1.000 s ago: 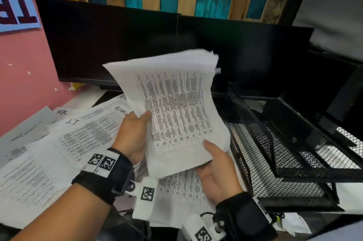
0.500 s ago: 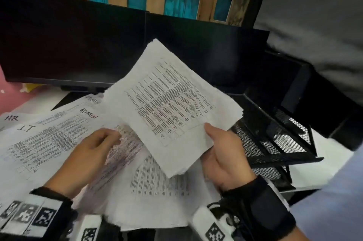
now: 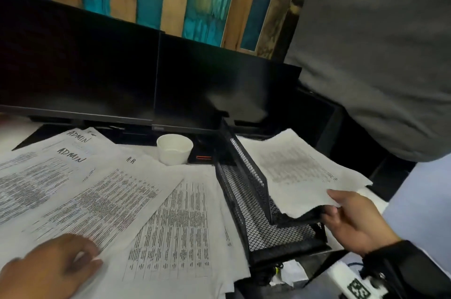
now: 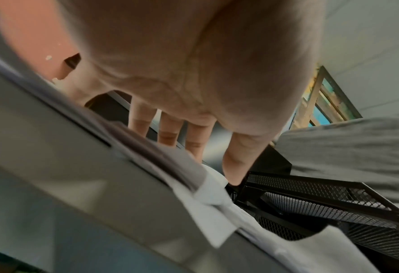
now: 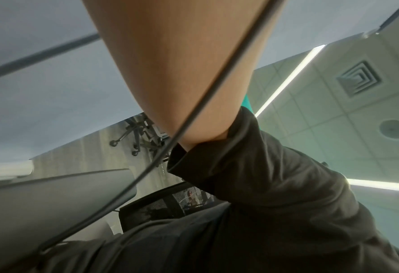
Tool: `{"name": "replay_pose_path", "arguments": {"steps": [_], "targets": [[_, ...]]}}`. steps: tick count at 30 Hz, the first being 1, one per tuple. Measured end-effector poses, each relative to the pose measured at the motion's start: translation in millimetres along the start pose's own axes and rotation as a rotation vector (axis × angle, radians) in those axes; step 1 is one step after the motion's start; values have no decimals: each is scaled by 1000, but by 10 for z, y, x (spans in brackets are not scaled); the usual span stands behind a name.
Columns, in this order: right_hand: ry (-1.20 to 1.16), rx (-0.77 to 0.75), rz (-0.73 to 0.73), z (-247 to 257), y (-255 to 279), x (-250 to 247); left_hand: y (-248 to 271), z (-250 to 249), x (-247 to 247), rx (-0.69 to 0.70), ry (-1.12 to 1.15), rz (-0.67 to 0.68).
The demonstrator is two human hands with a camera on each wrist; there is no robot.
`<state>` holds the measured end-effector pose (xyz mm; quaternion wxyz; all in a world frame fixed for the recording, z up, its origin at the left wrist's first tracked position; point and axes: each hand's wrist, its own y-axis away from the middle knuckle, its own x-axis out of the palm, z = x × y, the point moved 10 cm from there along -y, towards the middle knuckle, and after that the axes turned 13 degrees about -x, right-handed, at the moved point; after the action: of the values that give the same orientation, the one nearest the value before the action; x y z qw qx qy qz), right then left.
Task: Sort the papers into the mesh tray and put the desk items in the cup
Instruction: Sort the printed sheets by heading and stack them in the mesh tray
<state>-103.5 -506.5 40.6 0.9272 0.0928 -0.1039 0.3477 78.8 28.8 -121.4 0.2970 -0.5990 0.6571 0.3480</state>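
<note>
My right hand (image 3: 341,211) pinches the near edge of a stack of printed papers (image 3: 297,172) that lies over the upper tier of the black mesh tray (image 3: 246,176). The tray's lower tier (image 3: 268,228) shows bare mesh. Several printed sheets (image 3: 102,198), some marked ADMIN, are spread over the desk to the left of the tray. My left hand (image 3: 61,267) rests on them with fingers spread; the left wrist view shows its fingers (image 4: 170,133) straight against the paper. A white cup (image 3: 174,148) stands behind the sheets, left of the tray. The right wrist view shows only my forearm and sleeve.
Two dark monitors (image 3: 122,72) stand along the back of the desk, before a wooden plank wall. A person in a grey top (image 3: 371,54) stands close at the right, behind the tray. A white power strip (image 3: 353,284) lies at the near right.
My right hand has carried the paper stack rightward and down onto the tray's upper tier. My left hand has let go of it and come down onto the spread sheets.
</note>
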Motion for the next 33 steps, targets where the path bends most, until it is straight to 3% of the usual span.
{"name": "replay_pose_path", "arguments": {"steps": [7,10,15,20,25,29,33], "targets": [[73,89,58,-19,-124,155,17,-156,-65,-66,-150,38],[57,103,20,-43,-164,188,97,-232,-130,-93,-155,32],[47,42,26,-2,-145,318,127,-256,-167,-115,-141,10],[95,-141,-13,158,-195,207,107,-239,-133,-113,-155,25],[38,-479,-150,583,16,83,150,-291,-147,-100,-139,19],[65,-616,131,672,461,559,168,-321,-158,-96,-155,25],[250,-531,552,210,911,1177,184,-339,-167,-109,-161,43]]}}
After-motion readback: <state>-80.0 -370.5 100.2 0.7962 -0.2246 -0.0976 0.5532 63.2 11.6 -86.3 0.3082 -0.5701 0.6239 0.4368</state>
